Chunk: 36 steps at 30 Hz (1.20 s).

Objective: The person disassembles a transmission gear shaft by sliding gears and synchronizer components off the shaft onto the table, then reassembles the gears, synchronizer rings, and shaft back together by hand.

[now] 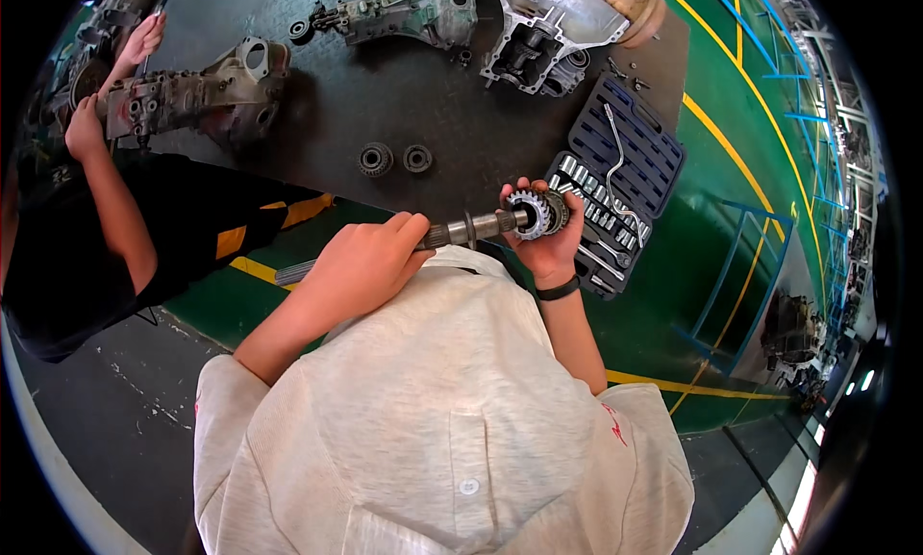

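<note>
A long splined gear shaft (468,231) lies across the front of my body, slightly raised toward the right. My left hand (370,262) is wrapped round its middle, and the splined end sticks out to the left past my wrist. In my right hand (551,230) is a toothed gear (535,215), its fingers curled round the rim. The shaft's right end meets the gear's bore; how far in it sits cannot be made out. Two more gears, a dark one (375,159) and a smaller ring-shaped one (417,159), rest on the dark workbench (442,103) beyond my hands.
An open socket set case (630,146) lies at the bench's right edge. Farther back are an opened gearbox housing (538,45) and a greenish gearbox casing (413,16). At left, a co-worker's hands (85,127) touch another gearbox (192,98). A blue-framed stand (735,286) is at right.
</note>
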{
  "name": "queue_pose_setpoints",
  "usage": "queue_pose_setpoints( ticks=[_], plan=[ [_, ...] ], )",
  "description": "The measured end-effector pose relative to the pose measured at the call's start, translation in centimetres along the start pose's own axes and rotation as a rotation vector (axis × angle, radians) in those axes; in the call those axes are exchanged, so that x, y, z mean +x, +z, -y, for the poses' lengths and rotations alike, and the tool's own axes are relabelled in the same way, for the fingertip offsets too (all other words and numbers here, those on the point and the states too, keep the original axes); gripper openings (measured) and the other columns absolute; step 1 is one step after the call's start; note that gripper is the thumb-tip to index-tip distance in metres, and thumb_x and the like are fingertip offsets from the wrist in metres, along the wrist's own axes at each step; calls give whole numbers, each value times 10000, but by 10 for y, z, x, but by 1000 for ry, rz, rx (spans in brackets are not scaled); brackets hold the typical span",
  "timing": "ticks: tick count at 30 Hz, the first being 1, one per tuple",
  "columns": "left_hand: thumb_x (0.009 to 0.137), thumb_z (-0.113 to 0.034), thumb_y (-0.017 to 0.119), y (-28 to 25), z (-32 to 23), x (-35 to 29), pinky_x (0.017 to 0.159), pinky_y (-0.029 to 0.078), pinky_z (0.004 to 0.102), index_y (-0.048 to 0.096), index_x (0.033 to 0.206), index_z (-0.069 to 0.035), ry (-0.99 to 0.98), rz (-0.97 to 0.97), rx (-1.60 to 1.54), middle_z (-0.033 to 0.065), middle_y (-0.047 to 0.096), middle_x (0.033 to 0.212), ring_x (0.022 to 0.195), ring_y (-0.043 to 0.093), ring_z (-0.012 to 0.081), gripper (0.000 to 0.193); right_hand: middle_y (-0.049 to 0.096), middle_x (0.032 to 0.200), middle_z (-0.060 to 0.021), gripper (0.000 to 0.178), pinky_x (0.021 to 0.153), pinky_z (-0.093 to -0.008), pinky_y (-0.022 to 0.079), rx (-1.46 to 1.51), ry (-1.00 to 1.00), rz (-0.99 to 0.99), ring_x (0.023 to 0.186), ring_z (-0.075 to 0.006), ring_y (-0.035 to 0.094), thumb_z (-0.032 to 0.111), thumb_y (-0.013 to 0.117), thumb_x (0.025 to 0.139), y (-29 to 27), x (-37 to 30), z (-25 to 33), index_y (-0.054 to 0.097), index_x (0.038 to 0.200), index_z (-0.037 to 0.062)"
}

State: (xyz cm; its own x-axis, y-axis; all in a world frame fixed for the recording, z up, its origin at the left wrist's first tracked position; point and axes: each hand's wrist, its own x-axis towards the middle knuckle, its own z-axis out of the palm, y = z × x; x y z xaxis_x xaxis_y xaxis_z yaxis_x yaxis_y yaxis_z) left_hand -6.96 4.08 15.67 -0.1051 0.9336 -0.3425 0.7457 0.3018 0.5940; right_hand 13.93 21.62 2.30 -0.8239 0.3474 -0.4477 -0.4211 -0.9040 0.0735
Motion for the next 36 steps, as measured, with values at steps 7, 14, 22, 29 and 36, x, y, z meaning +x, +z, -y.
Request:
queue_pose_setpoints(
  ticks=[7, 14, 22, 29, 36],
  plan=[
    [938, -257, 637, 2, -11, 12, 644, 496, 446, 527, 1001, -42, 15, 60, 102, 154, 620, 871, 747, 643, 354, 250, 641, 1220, -212, 366, 1041, -534, 469, -302, -20, 17, 1243, -398, 550, 338, 489, 928, 23, -12, 4, 651, 1043, 31],
    [953, -262, 624, 15, -15, 24, 660, 483, 447, 538, 989, -3, -30, 91, -128, 187, 640, 877, 782, 641, 379, 275, 654, 1167, -244, 335, 1017, -485, 501, -570, -40, -121, 1160, -395, 615, 277, 453, 973, 59, -22, 4, 623, 1063, 4],
    [955, -260, 640, 28, -14, 38, 602, 406, 346, 542, 963, 9, 73, 91, -542, 128, 535, 702, 630, 495, 200, 286, 688, 1073, -217, 323, 899, -387, 558, -925, -230, 6, 1009, -278, 684, 286, 437, 1016, 119, -39, 9, 595, 1049, 8],
    [925, -243, 687, 29, -32, 50, 570, 375, 289, 539, 928, -8, 368, -56, -877, 13, 476, 680, 635, 408, 97, 277, 708, 988, -191, 239, 817, -347, 565, -1321, -484, 150, 910, -231, 699, 231, 553, 973, 208, -63, -4, 592, 1015, -1],
    [906, -310, 723, 1, -62, 48, 590, 473, 318, 606, 1008, 36, 580, -216, -891, 107, 606, 680, 607, 559, 146, 379, 713, 983, -202, 221, 855, -360, 541, -1463, -621, 268, 916, -239, 689, 194, 568, 946, 263, -94, -23, 614, 990, -19]
  ],
)
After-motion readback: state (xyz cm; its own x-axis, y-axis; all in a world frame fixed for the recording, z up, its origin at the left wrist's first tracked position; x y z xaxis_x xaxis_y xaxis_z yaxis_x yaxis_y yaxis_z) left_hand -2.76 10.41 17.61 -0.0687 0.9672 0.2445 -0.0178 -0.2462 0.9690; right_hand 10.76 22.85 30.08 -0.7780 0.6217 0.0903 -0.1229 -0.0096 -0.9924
